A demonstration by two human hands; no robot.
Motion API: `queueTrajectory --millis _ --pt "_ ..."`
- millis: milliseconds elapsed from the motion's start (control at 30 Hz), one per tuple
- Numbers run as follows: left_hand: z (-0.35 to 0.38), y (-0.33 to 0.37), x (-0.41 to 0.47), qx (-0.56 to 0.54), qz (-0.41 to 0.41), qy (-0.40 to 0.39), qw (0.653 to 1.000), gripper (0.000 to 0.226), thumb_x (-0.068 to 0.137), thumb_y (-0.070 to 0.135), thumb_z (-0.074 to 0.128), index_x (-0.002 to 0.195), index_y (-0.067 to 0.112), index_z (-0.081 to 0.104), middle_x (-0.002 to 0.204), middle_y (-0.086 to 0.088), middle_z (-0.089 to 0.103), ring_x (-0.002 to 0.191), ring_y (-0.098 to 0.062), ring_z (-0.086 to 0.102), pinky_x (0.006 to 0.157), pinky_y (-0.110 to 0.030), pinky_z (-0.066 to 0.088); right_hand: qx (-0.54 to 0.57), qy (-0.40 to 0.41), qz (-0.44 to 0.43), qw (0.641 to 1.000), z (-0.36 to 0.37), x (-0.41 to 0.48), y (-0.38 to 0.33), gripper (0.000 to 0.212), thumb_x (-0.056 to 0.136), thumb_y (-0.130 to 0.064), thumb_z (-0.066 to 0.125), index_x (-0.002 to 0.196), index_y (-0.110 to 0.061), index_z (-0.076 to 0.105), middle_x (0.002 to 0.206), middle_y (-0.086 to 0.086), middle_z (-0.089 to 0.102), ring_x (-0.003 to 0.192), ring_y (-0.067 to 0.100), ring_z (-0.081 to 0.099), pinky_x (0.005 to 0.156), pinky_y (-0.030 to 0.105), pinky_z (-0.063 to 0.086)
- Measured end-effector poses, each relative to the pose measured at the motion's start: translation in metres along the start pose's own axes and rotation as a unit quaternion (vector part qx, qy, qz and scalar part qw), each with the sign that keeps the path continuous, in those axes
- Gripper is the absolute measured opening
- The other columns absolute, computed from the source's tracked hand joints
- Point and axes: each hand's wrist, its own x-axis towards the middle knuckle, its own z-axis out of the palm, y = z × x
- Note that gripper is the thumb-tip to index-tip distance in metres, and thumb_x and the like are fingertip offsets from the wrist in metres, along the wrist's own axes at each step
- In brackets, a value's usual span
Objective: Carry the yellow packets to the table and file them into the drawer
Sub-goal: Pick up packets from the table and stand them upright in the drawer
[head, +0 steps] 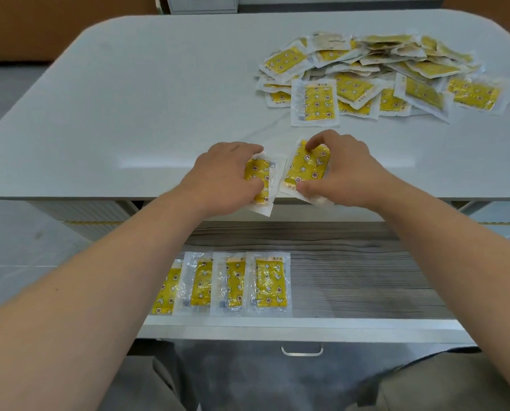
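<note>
- Both forearms reach forward over the open drawer [366, 277] to the near edge of the counter [159, 99].
- The left hand [224, 176] lies palm down and grasps the left packet [261, 173], fingers curled over its far edge and thumb on its yellow face.
- The right hand [342, 170] pinches the right packet [307, 167], with a fingertip at its top and the thumb at its lower edge.
- Both packets overhang the counter's edge. The right one tilts and touches the left one's clear border.
- Each packet is clear plastic round a yellow panel printed with stars and moons.
- A loose pile [381, 72] of them lies on the far right of the counter.
- A row [248, 283] of four overlapping packets lies at the drawer's front left, and the left forearm partly hides the leftmost.
</note>
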Motion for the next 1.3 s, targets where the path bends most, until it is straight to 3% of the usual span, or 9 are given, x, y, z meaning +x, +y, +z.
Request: queueTrajectory --millis 167,400,500,567,733,833,1000,1133,1300 --pt "-0.003 0.002 -0.002 0.046 0.025 0.009 0.999 0.072 0.087 0.048 0.060 0.153 0.036 0.036 0.153 0.003 0.043 0.140 -0.024 0.034 0.112 -0.045 0.034 0.065 0.011 -0.032 0.997 0.002 -0.009 -0.002 0.058 0.069 -0.028 0.087 0.116 -0.034 0.053 0.119 0.000 0.047 0.099 0.018 0.054 0.070 0.024 0.045" --pt "-0.004 0.005 -0.001 0.059 0.019 -0.009 0.998 0.078 0.085 0.053 0.064 0.155 0.034 0.034 0.151 0.004 0.044 0.138 -0.024 0.033 0.110 -0.043 0.032 0.102 -0.029 -0.017 0.994 -0.009 -0.016 -0.007 0.075 0.083 -0.012 0.074 0.149 -0.031 0.042 0.121 -0.004 0.051 0.101 0.014 0.057 0.080 0.026 0.046" --pt "-0.007 0.008 -0.003 0.003 0.010 -0.017 1.000 0.079 0.083 0.046 0.071 0.153 0.035 0.037 0.136 0.003 0.049 0.130 -0.021 0.041 0.102 -0.035 0.038 0.084 -0.046 -0.016 0.995 -0.015 -0.017 -0.006 0.043 0.082 -0.010 0.071 0.122 -0.024 0.067 0.109 -0.005 0.068 0.088 0.013 0.063 0.073 0.027 0.051" --pt "-0.009 0.012 -0.005 -0.052 0.011 -0.021 0.998 0.071 0.082 0.036 0.075 0.146 0.033 0.045 0.125 0.007 0.054 0.111 -0.012 0.051 0.086 -0.024 0.043 0.084 -0.060 -0.015 0.995 -0.018 -0.017 -0.005 0.024 0.081 -0.011 0.073 0.102 -0.021 0.069 0.098 -0.002 0.070 0.078 0.011 0.062 0.065 0.027 0.051" --pt "-0.014 0.026 -0.009 -0.095 0.003 -0.024 0.995 0.022 0.082 0.025 0.071 0.102 0.031 0.064 0.093 0.012 0.066 0.085 -0.007 0.062 0.067 -0.026 0.052 0.062 -0.121 -0.036 0.990 -0.028 -0.018 -0.003 0.034 0.073 -0.012 0.083 0.092 -0.025 0.059 0.094 -0.003 0.066 0.082 0.015 0.063 0.065 0.032 0.050" --pt "-0.019 0.037 -0.012 -0.078 0.026 -0.112 0.990 0.015 0.081 0.030 0.078 0.091 0.028 0.067 0.088 0.010 0.067 0.080 -0.007 0.063 0.063 -0.026 0.047 -0.004 -0.220 -0.049 0.974 -0.035 -0.021 -0.003 0.033 0.072 -0.016 0.088 0.092 -0.026 0.064 0.091 -0.006 0.071 0.082 0.016 0.067 0.069 0.033 0.054" --pt "0.015 0.048 -0.017 -0.006 0.046 -0.267 0.963 0.020 0.083 0.029 0.079 0.097 0.025 0.066 0.089 0.008 0.067 0.083 -0.011 0.063 0.072 -0.031 0.053 -0.095 -0.358 -0.019 0.929 -0.027 -0.027 0.006 0.023 0.085 -0.012 0.079 0.102 -0.019 0.065 0.095 0.001 0.070 0.076 0.019 0.074 0.063 0.030 0.063" --pt "0.057 0.042 -0.010 -0.032 0.031 -0.305 0.951 0.024 0.085 0.024 0.079 0.103 0.022 0.064 0.094 0.004 0.067 0.087 -0.017 0.063 0.070 -0.029 0.051 -0.188 -0.367 -0.025 0.911 -0.005 -0.024 0.018 0.029 0.087 -0.014 0.076 0.113 -0.022 0.064 0.097 -0.004 0.066 0.088 0.021 0.071 0.072 0.033 0.061" --pt "0.096 0.036 -0.006 -0.056 0.012 -0.321 0.945 0.029 0.084 0.025 0.080 0.103 0.027 0.058 0.096 0.006 0.062 0.086 -0.015 0.059 0.071 -0.028 0.051 -0.176 -0.352 -0.038 0.918 0.012 -0.023 0.032 0.032 0.087 -0.020 0.076 0.117 -0.022 0.066 0.104 -0.004 0.067 0.093 0.017 0.066 0.082 0.034 0.060"
